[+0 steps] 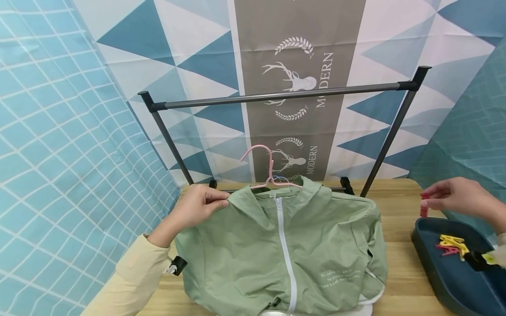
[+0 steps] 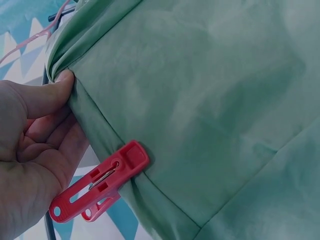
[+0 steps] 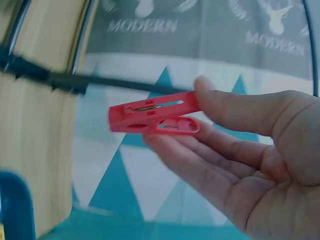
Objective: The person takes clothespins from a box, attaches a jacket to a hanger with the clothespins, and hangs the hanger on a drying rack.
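Note:
A light green zip jacket [image 1: 245,245] with a white zipper hangs on a pink hanger [image 1: 271,171] in front of me. My left hand [image 1: 199,206] pinches the jacket at the shoulder beside the collar. In the left wrist view, a red clothespin [image 2: 107,177] is clipped on the shoulder seam, just below the fingers of that hand. Off to the right, my right hand [image 1: 460,199] holds another red clothespin [image 3: 155,115] between thumb and fingers, above a dark blue tray [image 1: 428,263] and apart from the jacket.
Yellow clothespins [image 1: 452,242] and a red one [image 1: 448,250] lie in the tray at the right. A black rack [image 1: 280,96] with a horizontal bar stands behind the jacket on the wooden table [image 1: 399,219]. Patterned cloth covers the walls.

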Available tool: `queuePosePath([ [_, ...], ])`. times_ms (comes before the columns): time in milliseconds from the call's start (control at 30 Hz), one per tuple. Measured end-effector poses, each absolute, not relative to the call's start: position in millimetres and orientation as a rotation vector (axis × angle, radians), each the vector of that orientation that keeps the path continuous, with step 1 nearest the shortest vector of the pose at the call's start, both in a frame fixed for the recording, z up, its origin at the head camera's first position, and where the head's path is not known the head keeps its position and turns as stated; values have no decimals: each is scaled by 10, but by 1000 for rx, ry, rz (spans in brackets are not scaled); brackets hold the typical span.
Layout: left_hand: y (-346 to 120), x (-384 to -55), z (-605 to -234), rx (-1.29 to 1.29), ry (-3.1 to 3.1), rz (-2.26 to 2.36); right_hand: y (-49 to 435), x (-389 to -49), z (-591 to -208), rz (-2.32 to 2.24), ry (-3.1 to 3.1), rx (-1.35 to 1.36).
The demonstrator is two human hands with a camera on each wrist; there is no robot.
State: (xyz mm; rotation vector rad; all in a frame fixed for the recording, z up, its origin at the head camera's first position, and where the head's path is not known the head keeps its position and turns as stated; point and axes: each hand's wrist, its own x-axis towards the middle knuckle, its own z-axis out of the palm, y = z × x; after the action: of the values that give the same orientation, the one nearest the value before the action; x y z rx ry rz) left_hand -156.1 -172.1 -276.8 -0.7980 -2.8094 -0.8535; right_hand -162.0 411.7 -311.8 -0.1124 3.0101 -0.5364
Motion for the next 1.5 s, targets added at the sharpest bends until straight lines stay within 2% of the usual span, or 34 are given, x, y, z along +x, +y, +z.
queuePosePath([
  [433,-1741,-1559,-2787,-797,-2788,-835,3352,-1526,-2748,-943,3161,-166],
  [700,-1747,-1544,-2786,-778,-2767,-807,3045,-1440,-2690,-1153,3204,-270],
  [1067,-1768,-1540,-2808,-774,-2739,-865,2844,-1438,-2792,-1212,3289,-824],
  [1500,-1756,-1526,-2809,-786,-2647,-896,2778,-1519,-2846,-1254,3155,-943],
])
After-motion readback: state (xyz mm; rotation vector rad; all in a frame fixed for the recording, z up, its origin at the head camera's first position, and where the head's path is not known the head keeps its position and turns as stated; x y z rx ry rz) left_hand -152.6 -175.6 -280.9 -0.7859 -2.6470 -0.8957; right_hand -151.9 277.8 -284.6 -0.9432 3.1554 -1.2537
